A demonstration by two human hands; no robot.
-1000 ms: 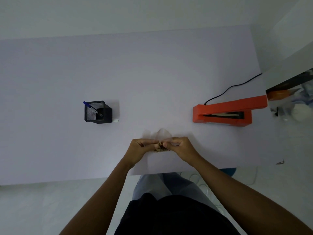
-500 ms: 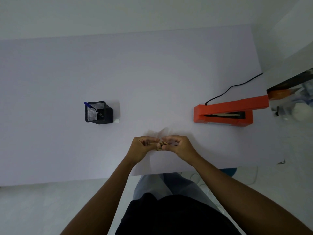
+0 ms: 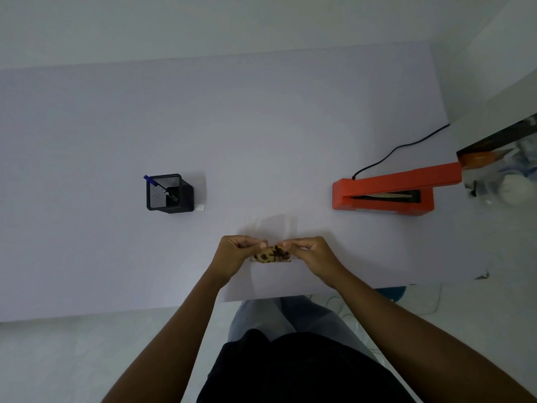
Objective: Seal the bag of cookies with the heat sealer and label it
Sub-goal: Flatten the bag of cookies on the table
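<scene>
A clear bag of chocolate-chip cookies (image 3: 271, 255) lies near the table's front edge, its transparent top standing up faintly behind my fingers. My left hand (image 3: 236, 254) pinches the bag's left side and my right hand (image 3: 309, 254) pinches its right side, thumbs and fingertips almost meeting over the cookies. The orange heat sealer (image 3: 386, 194) sits to the right with its arm raised open, well apart from both hands. A small white label pad (image 3: 201, 207) lies beside the pen holder on the left.
A black mesh pen holder (image 3: 168, 194) with a blue pen stands left of centre. The sealer's black cord (image 3: 401, 148) runs to the back right. A shelf with cluttered items (image 3: 505, 175) is at the far right. The table's front edge (image 3: 319, 293) is close behind my wrists.
My hands have shifted a little on the bag and drawn its top down, so the cookies between my fingers show more clearly. Nothing else has moved.
</scene>
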